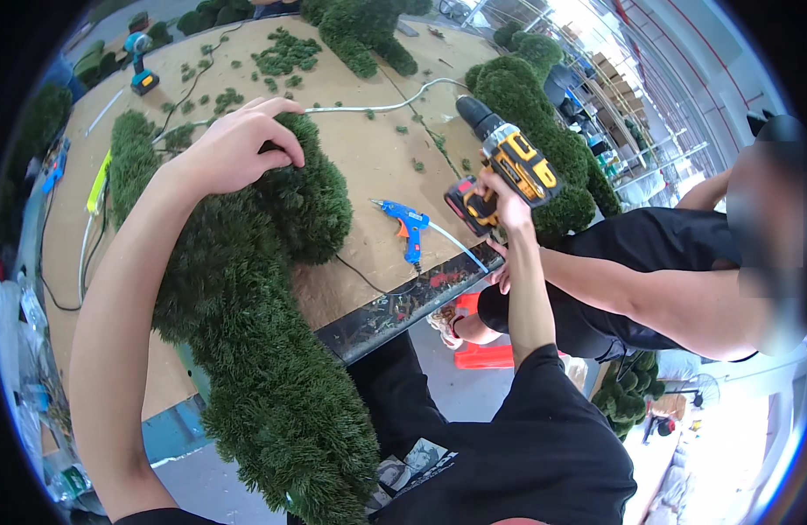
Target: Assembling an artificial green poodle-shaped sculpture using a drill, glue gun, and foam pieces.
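A large shape covered in green artificial foliage [272, 367] extends from the table edge against my body up to the tabletop. My left hand [246, 144] is bent over its upper lobes, fingers curled and closed at the foliage; the fingertips are partly hidden. In my right hand [504, 201] is a yellow and black cordless drill [522, 162], gripped by its handle, with the chuck facing away to the upper left. It is held over the table's right side, apart from the foliage shape. A blue hot glue gun [410, 229] lies on the tabletop between them.
Brown board covers the table [386, 157]. Foliage scraps [285, 52] and a pale cable [377, 108] lie across it. A teal cordless drill [141, 66] stands far left. More foliage shapes [517, 96] sit far right. Another person [666, 262] is close on the right.
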`<state>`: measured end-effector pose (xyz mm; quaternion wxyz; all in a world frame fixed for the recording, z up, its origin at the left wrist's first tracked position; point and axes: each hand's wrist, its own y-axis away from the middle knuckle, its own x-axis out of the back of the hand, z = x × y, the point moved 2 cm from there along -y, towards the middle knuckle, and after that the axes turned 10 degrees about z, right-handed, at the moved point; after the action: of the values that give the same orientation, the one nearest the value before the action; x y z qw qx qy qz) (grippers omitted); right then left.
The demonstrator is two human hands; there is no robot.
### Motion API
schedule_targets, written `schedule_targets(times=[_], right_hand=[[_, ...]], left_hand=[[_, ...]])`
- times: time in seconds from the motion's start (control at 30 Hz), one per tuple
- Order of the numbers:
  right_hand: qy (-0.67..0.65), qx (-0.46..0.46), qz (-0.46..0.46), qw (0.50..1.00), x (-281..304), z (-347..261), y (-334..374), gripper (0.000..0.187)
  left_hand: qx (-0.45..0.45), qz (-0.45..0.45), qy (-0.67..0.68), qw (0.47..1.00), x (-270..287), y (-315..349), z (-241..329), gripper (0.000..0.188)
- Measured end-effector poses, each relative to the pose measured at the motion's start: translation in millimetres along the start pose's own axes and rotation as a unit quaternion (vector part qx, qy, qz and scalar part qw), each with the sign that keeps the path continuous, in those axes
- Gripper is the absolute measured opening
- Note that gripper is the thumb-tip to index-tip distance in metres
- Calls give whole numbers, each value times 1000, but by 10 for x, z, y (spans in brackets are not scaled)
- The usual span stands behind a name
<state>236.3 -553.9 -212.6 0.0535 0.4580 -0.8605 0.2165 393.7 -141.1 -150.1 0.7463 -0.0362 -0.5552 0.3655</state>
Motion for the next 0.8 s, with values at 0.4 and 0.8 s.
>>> schedule_targets(times=[0.4, 0.8], right_hand=[[-212, -88, 77, 970, -62, 1235, -425, 8], [72, -73, 167, 981, 232, 1151, 160, 61]], left_hand=[[28, -34, 0, 999, 8, 5, -5, 14], [14, -23, -13, 1000, -64, 10, -46, 14]])
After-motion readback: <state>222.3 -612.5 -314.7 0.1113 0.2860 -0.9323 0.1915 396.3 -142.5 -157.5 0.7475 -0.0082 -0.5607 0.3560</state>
